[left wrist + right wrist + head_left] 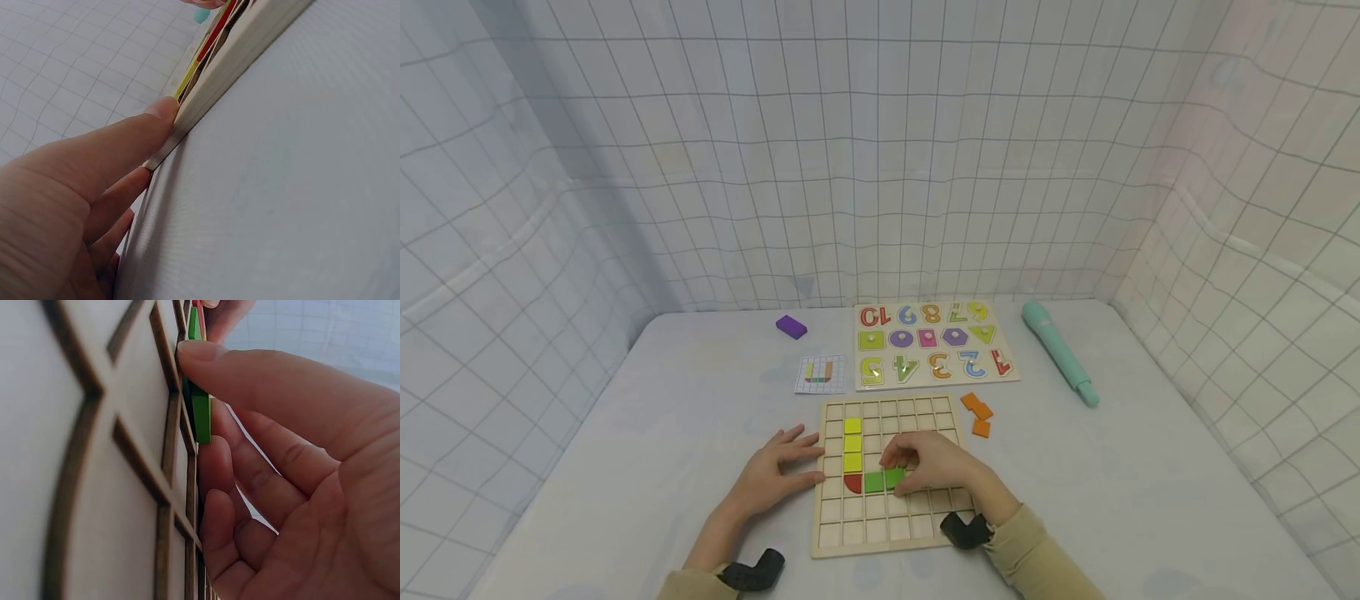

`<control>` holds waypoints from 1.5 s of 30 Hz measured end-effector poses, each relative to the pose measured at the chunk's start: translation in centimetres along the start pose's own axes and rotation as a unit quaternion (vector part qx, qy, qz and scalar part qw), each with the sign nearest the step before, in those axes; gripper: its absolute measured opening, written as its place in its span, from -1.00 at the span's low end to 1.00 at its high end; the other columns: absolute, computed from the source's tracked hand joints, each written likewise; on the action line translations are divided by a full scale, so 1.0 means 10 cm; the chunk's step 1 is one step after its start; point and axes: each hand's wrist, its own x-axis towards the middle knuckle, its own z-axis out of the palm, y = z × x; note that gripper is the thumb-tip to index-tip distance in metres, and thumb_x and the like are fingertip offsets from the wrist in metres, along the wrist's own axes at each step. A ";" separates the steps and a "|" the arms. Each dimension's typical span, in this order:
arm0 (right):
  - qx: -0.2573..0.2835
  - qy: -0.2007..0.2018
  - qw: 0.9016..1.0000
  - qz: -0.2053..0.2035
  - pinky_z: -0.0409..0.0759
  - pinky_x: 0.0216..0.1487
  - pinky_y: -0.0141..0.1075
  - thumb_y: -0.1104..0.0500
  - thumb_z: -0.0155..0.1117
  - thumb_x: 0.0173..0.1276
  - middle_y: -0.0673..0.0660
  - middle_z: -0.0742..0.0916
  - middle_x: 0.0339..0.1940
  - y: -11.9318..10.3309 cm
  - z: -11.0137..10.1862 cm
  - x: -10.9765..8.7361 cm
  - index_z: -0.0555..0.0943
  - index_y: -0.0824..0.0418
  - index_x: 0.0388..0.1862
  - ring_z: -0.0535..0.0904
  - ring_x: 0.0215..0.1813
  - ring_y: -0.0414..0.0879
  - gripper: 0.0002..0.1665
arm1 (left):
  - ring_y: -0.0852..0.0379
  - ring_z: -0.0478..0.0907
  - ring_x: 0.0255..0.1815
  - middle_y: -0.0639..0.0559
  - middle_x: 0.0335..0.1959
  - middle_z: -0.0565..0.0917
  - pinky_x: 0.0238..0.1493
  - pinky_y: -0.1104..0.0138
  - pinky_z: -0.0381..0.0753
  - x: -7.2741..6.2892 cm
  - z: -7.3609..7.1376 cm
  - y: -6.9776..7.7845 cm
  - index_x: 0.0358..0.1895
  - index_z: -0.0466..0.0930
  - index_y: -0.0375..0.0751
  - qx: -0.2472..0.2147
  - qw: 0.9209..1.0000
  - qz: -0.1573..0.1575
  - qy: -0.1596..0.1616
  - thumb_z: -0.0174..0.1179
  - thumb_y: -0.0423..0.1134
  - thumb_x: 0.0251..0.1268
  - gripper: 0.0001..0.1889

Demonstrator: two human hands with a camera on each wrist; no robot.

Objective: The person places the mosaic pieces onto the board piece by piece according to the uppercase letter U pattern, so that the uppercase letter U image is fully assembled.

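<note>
Green square (895, 478), low middle of frame: right hand (936, 462) pinches it | left hand (767, 475), fingers loose, steadies board (853, 533) | lay it down flat

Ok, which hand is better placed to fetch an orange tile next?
Right, probably: the right hand, at a green tile, is nearer the orange tiles. The left hand touches the left edge of the grid board.

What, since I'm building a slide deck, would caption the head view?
Left hand touches the board, right hand pinches a green tile; three orange tiles lie nearby.
</note>
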 end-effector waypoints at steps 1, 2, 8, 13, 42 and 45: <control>0.000 0.000 1.000 0.000 0.57 -0.12 -0.41 0.20 0.55 -0.05 -0.17 0.66 -0.30 0.00 0.00 0.00 0.61 0.00 -0.23 0.53 -0.24 -0.27 -0.62 | -0.11 0.12 0.42 0.02 0.19 0.53 0.45 -0.02 -0.05 0.00 0.00 0.00 -0.01 0.68 -0.06 0.000 1.000 0.000 -0.001 0.40 0.06 -0.02 -0.53; -0.001 0.000 1.000 0.000 0.57 -0.12 -0.41 0.20 0.55 -0.06 -0.17 0.66 -0.30 0.00 0.00 0.00 0.61 0.00 -0.23 0.53 -0.24 -0.27 -0.61 | -0.12 0.12 0.42 0.01 0.19 0.53 0.45 -0.02 -0.04 0.00 0.00 0.00 -0.01 0.68 -0.06 0.000 1.000 0.001 -0.001 0.39 0.07 -0.02 -0.53; -0.003 -0.001 1.000 -0.001 0.56 -0.11 -0.41 0.19 0.55 -0.06 -0.18 0.66 -0.30 0.00 0.00 0.00 0.61 -0.01 -0.23 0.53 -0.24 -0.27 -0.61 | -0.11 0.12 0.42 0.01 0.19 0.53 0.46 -0.01 -0.06 -0.01 -0.01 0.00 -0.01 0.68 -0.06 -0.005 1.000 0.003 -0.005 0.39 0.07 -0.01 -0.52; -0.009 -0.001 1.000 -0.006 0.57 -0.13 -0.42 0.19 0.55 -0.05 -0.18 0.66 -0.30 0.00 -0.01 0.00 0.61 -0.02 -0.22 0.53 -0.25 -0.28 -0.61 | -0.10 0.12 0.43 0.02 0.19 0.53 0.47 0.02 -0.06 0.00 -0.01 0.00 0.00 0.68 -0.07 -0.003 1.000 0.003 -0.005 0.39 0.07 -0.02 -0.51; 0.014 -0.017 1.000 -0.009 0.58 -0.08 -0.41 0.19 0.51 0.01 -0.11 0.67 -0.25 -0.03 -0.04 -0.03 0.60 0.01 -0.18 0.55 -0.20 -0.22 -0.63 | -0.12 0.11 0.42 0.02 0.19 0.53 0.45 -0.03 -0.06 0.00 -0.01 -0.01 -0.01 0.68 -0.06 -0.006 1.000 0.000 -0.002 0.39 0.08 -0.02 -0.52; 0.014 -0.022 1.000 -0.002 0.58 -0.06 -0.40 0.17 0.50 0.04 -0.11 0.67 -0.23 -0.02 -0.08 -0.06 0.60 0.00 -0.15 0.56 -0.17 -0.22 -0.63 | -0.12 0.11 0.42 0.02 0.19 0.53 0.46 -0.03 -0.06 -0.01 -0.01 0.00 -0.01 0.68 -0.06 -0.006 1.000 -0.002 -0.003 0.39 0.08 -0.02 -0.51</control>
